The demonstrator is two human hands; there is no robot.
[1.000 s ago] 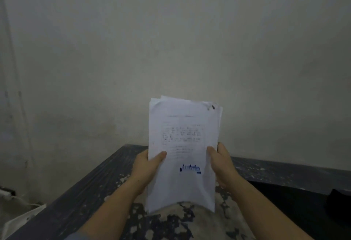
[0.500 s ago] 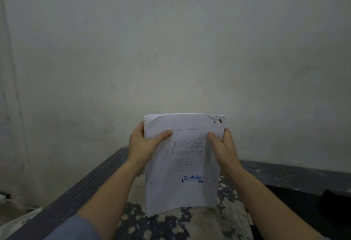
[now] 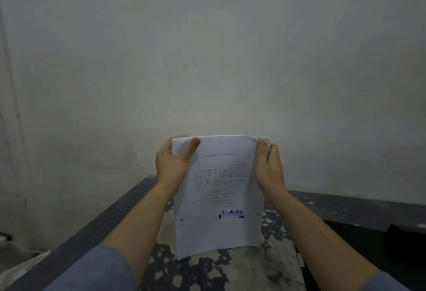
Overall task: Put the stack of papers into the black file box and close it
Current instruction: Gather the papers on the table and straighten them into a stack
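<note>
Both hands hold the stack of papers [image 3: 216,194] upright above the tabletop [image 3: 129,200], in front of a plain, matte grey-white wall [image 3: 207,48]. The left hand [image 3: 171,164] has its grip clamped on the upper left corner, thumb pressed flat across the front sheet; the right hand [image 3: 269,167] pinches the upper right edge. The thin white sheets bow softly, their bottom edge curling just over the tabletop's dark, flaking, blotchy surface. Blurred printed lines and a blue stamp [image 3: 231,214] mark the top page. Blue fabric sleeves [image 3: 99,270] cover the forearms' near ends.
</note>
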